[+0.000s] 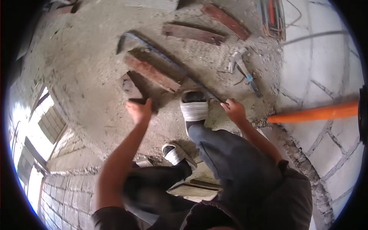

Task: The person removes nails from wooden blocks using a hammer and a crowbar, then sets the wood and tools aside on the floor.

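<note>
My left hand [138,111] is closed on the near end of a short wooden block [130,86], its fingers partly hidden by blur and the block. With the fingers of my right hand [234,110], I grip the straight end of a long dark crowbar [168,60]. The bar runs diagonally away over the ground, its hooked end at the upper left. Beside the bar lies a reddish, rough wooden piece [151,72]. My shoe [194,109] stands close to the bar, between both hands.
Two more reddish wooden pieces [193,33] [226,21] lie farther off. A claw hammer [242,69] rests to the right, near the block wall [326,69]. An orange pipe [314,112] juts from the right. A metal frame with a red part [271,17] stands at upper right.
</note>
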`<state>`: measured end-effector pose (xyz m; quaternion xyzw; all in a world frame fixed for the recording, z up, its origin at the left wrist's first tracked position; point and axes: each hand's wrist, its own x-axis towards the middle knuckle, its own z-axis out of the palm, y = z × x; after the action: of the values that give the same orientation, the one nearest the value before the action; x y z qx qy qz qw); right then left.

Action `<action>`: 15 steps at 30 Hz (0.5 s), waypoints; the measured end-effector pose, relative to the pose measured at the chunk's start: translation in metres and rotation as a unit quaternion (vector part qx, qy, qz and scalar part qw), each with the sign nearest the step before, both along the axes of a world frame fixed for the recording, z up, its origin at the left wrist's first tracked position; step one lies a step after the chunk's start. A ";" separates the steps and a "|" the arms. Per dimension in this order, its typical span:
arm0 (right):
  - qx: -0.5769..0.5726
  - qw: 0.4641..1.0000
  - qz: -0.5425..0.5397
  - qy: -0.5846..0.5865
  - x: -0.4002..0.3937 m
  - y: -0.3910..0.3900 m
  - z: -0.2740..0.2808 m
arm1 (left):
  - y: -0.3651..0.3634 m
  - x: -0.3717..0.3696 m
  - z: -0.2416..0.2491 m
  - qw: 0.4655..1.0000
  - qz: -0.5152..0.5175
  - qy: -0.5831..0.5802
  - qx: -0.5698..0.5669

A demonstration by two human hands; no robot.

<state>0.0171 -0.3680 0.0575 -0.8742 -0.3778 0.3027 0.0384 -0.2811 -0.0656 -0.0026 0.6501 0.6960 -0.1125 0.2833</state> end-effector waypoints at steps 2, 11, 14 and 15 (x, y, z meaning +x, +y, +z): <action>0.027 0.998 -0.047 0.029 0.017 0.001 -0.001 | 0.034 -0.006 0.047 0.998 -0.048 -0.021 -0.046; 0.079 0.967 -0.061 -0.236 0.121 0.027 -0.039 | 0.095 0.067 0.211 0.938 -0.339 -0.062 -0.044; 0.041 0.980 -0.053 -0.187 0.135 0.024 -0.045 | 0.102 0.106 0.214 0.877 -0.476 -0.049 0.033; 0.044 0.980 -0.060 -0.185 0.134 0.020 -0.048 | 0.104 0.122 0.215 0.874 -0.482 -0.045 0.036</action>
<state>0.1509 -0.3478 0.0094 -0.9338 -0.3377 0.1157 0.0242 -0.1591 0.0381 0.2120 0.9193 0.2861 -0.1807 0.2011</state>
